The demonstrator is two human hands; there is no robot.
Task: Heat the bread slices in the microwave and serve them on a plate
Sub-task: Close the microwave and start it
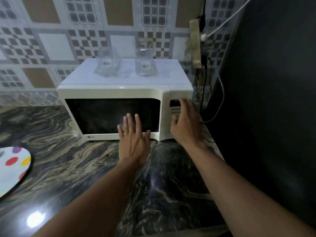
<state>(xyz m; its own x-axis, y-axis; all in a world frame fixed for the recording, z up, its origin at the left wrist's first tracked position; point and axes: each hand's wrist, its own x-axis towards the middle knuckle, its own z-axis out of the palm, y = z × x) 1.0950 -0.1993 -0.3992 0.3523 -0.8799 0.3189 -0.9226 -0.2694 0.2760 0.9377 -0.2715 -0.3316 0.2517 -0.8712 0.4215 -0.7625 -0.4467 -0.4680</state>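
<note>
Two glass jars (145,64) with barcode labels stand atop the microwave (112,93).

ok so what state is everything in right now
microwave: door shut, window dark
left hand: open, fingers straight at the door's lower right corner
right hand: open, fingers spread at the control panel
plate: flat on the counter, no bread on the part in view
left glass jar: upright on the microwave, looks empty
right glass jar: upright, looks empty
</note>
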